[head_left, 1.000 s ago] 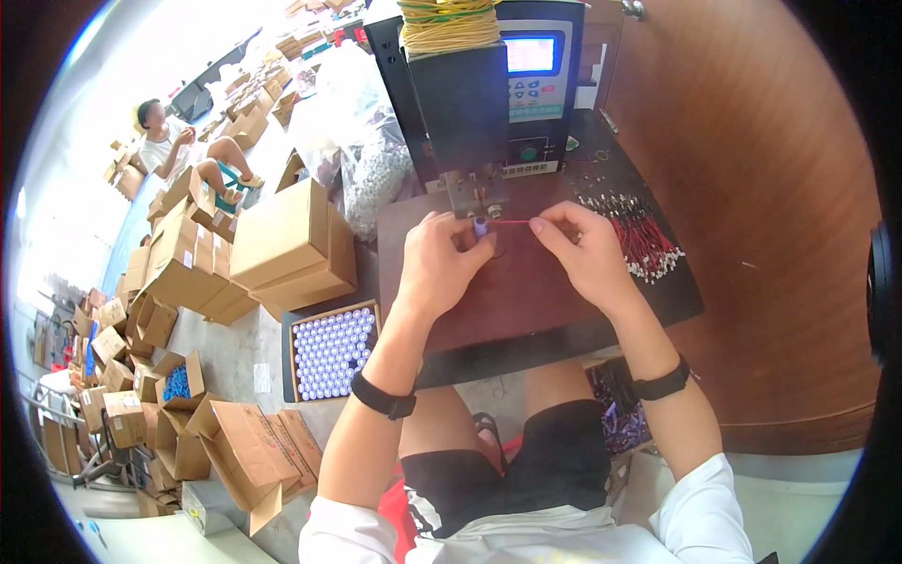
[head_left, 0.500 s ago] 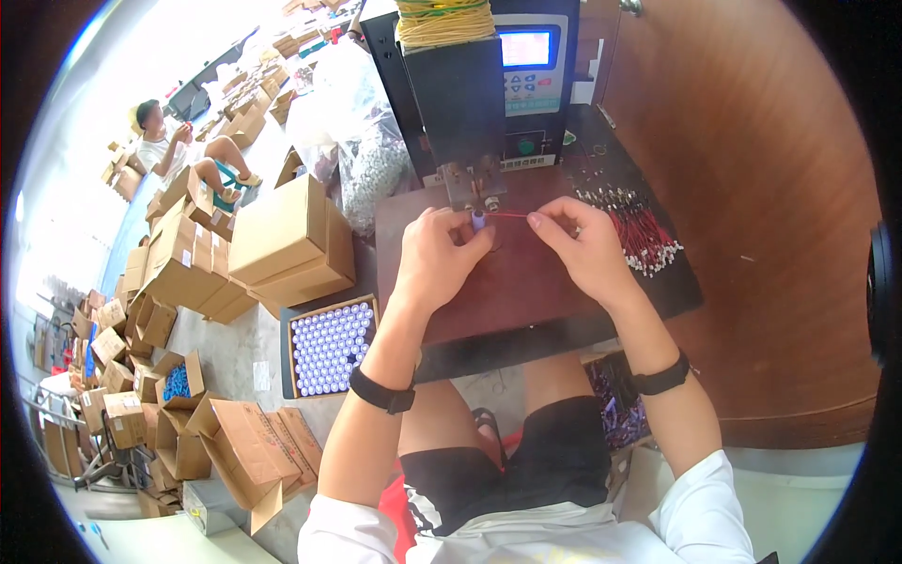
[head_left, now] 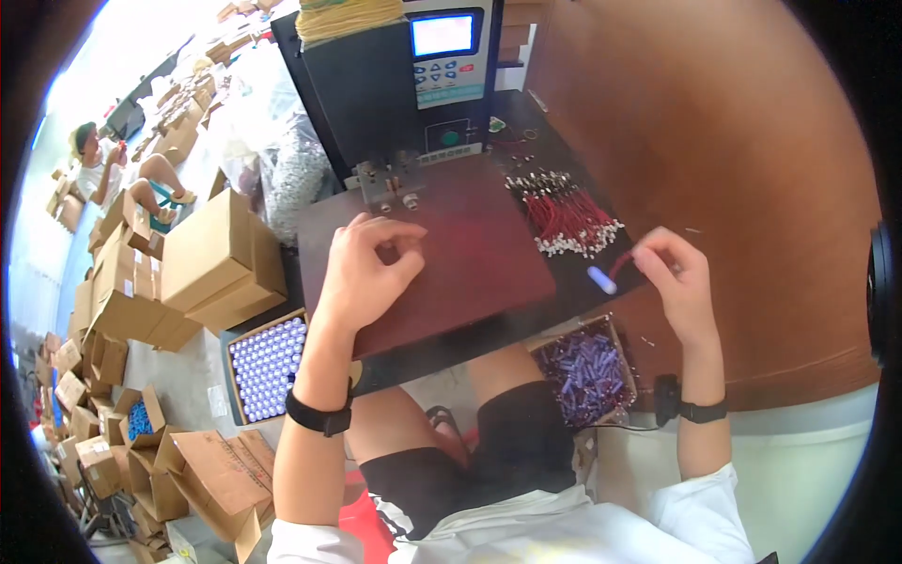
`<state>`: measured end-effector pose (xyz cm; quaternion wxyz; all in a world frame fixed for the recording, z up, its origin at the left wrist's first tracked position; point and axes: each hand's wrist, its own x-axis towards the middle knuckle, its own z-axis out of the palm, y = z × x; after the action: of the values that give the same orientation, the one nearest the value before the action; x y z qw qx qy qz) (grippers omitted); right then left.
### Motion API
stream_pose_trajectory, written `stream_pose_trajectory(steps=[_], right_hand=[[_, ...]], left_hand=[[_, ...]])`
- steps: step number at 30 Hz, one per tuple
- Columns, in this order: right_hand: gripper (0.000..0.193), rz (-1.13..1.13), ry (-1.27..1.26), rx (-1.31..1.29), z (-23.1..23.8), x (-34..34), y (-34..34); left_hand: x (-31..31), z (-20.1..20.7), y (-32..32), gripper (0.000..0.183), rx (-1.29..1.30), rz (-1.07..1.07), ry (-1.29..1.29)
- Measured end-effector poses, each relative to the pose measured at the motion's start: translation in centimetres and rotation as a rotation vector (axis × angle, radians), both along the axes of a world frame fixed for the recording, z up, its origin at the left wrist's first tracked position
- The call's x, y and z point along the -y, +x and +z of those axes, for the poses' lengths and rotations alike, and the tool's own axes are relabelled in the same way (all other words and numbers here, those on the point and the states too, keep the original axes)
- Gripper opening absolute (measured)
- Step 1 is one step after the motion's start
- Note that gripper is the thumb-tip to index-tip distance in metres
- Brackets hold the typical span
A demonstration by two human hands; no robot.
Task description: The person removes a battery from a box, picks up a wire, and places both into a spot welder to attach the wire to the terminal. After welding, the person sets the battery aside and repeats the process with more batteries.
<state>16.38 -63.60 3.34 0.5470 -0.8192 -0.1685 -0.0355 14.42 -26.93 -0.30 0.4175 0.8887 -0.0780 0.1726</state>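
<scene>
Right hand (head_left: 681, 282) pinching a red lead (head_left: 622, 262); purple cylinder (head_left: 601, 279) at the lead's end.
Right thumb and forefinger are clamped on the lead; the cylinder is tilted, over the right front corner of the dark tabletop (head_left: 575, 280), contact indeterminate. Left hand (head_left: 357, 277) is above the dark red board (head_left: 460, 291), thumb and forefinger curled nearly together; whether the tips meet cannot be determined. Bundled red leads (head_left: 568, 214) lie beside the board; the black machine (head_left: 366, 108) stands behind it. Loose purple cylinders (head_left: 578, 371) are below the tabletop's front edge.
</scene>
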Motion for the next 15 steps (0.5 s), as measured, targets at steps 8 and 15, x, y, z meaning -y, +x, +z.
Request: stream_pose_trajectory(steps=[8, 15], right_hand=[[0.014, -0.172, -0.315, -0.107, -7.2, 9.6, -0.4], [0.021, -0.157, -0.387, 0.125, -11.4, 2.6, 5.7]], left_hand=[[0.8, -0.2, 0.6, 0.025, -0.027, -0.006, -0.022], [0.4, -0.4, 0.1, 0.022, -0.01, 0.037, 0.002]])
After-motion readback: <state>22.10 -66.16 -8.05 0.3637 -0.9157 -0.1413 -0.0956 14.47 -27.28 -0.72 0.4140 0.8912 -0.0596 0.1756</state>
